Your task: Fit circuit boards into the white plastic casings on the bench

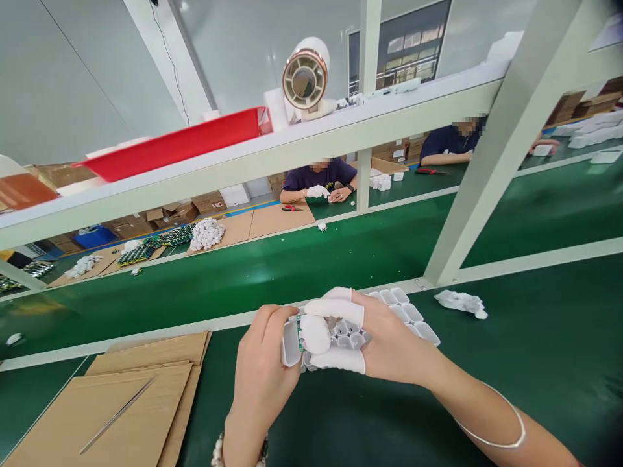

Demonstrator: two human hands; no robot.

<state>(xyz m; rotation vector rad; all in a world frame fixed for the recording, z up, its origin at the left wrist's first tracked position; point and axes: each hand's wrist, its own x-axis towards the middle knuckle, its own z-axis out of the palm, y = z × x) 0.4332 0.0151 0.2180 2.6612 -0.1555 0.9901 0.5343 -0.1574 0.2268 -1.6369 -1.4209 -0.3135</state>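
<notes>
My left hand [263, 363] grips a small white plastic case [291, 344], its open side facing up and toward the right. My right hand [389, 334], with white finger cots on thumb and fingers, pinches a round white part [316, 334] with a green circuit board [300, 332] along its left edge. The board touches or lies right beside the case's edge; I cannot tell how far inside it is. Behind and under my hands stand several white open cases [413, 313] in rows, partly hidden by my right hand.
Crumpled white tissue [461, 303] lies to the right. Tweezers [117, 415] rest on cardboard sheets [146, 389] at left. Beyond runs a green conveyor belt [243, 266] with a few small parts. A shelf post [487, 168] rises at right; co-workers sit across the belt.
</notes>
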